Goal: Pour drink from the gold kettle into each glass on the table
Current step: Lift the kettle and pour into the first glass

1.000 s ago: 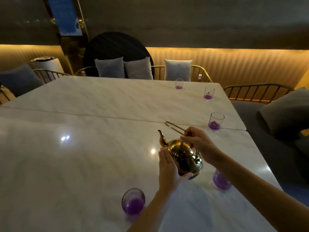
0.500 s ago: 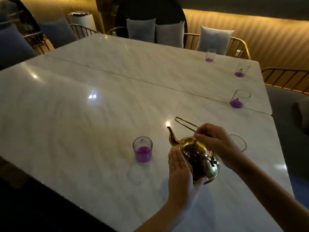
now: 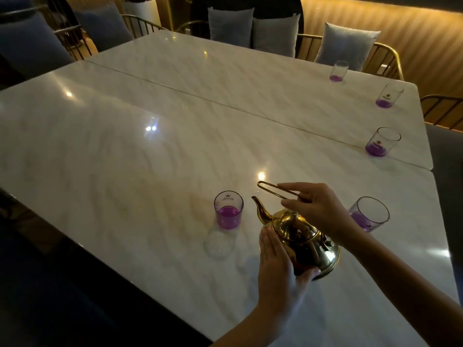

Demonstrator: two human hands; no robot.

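The gold kettle hangs above the white marble table, spout pointing left and up. My right hand grips its wire handle from above. My left hand lies flat against the kettle's near side and base, thumb under it. A glass with purple drink stands just left of the spout, about a third full. Another glass with purple drink stands behind my right wrist. Three more glasses, each with a little purple drink, line the right edge: the nearest, the middle and the farthest.
A seam splits the table into two slabs. Gold wire chairs with grey cushions ring the far side. The table's dark near-left edge drops off to shadow. A grey seat lies to the right.
The view has swung left and down, so the nearest glass now stands left of the spout. Both hands keep the same hold on the kettle, which has stayed level.
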